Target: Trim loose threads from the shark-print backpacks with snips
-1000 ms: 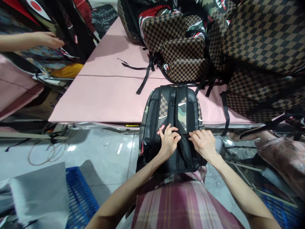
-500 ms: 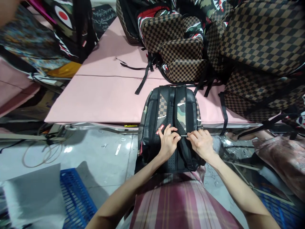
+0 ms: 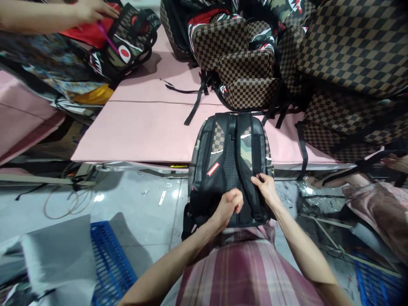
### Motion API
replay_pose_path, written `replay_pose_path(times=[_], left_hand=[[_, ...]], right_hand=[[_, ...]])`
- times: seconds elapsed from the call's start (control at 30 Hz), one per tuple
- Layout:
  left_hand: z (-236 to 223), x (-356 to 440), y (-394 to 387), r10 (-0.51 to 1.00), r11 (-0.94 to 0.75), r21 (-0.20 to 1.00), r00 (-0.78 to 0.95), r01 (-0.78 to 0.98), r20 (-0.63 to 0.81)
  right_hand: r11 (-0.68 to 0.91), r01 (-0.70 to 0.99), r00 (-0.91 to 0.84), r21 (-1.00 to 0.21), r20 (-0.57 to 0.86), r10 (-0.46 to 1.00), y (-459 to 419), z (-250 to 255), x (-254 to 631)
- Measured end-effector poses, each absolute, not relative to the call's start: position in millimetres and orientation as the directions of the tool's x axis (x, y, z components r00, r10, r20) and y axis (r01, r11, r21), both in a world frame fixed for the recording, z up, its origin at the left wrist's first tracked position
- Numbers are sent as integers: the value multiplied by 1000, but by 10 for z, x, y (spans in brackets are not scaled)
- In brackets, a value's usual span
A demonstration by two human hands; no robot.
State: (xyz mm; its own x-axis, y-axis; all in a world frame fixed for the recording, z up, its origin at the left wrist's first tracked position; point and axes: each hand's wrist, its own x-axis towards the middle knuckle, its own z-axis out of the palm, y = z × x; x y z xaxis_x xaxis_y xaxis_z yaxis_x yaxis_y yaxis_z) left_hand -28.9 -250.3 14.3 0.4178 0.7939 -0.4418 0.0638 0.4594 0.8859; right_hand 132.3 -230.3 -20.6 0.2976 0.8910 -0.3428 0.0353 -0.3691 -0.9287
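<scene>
A black backpack rests with its strap side up, between my lap and the table edge. Its shoulder straps carry a checkered patch and a camouflage patch, and a red label lies on the left one. My left hand is curled closed over the lower middle of the backpack; whatever its fingers may hold is hidden. Beside the right shoulder strap, my right hand is pinched closed. Something small and dark shows at its fingertips, too small to name.
A pink table lies ahead. Checkered backpacks are heaped at its back and right. At upper left, another person's hand is by a shark-face backpack. A blue crate stands on the floor at lower left.
My hands were together at the right strap with a thin pale thing between them. My left hand has curled and drawn down towards me. The other person's backpack at upper left has tilted.
</scene>
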Motion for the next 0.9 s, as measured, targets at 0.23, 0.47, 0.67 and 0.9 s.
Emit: replay_pose_path(times=[0.23,0.47,0.67,0.9], left_hand=[[429,-1464,-2572,925,242,821,131,518,-355],[410,-1665,-2147,987,153,691,-81,706,-135],[279,-1119,-2096,900,321,927,242,193,-363],[181,-1235,-2059,860,453,885,207,110,-466]], right_hand=[[-440,-115,193,-891,-455,870,-2317,-196,1569],[-427,-60,204,-902,-429,880,-2315,-229,1496],[-416,62,271,-907,-386,882,-2349,-251,1525],[-389,59,250,-919,-364,897,-2330,-260,1455]])
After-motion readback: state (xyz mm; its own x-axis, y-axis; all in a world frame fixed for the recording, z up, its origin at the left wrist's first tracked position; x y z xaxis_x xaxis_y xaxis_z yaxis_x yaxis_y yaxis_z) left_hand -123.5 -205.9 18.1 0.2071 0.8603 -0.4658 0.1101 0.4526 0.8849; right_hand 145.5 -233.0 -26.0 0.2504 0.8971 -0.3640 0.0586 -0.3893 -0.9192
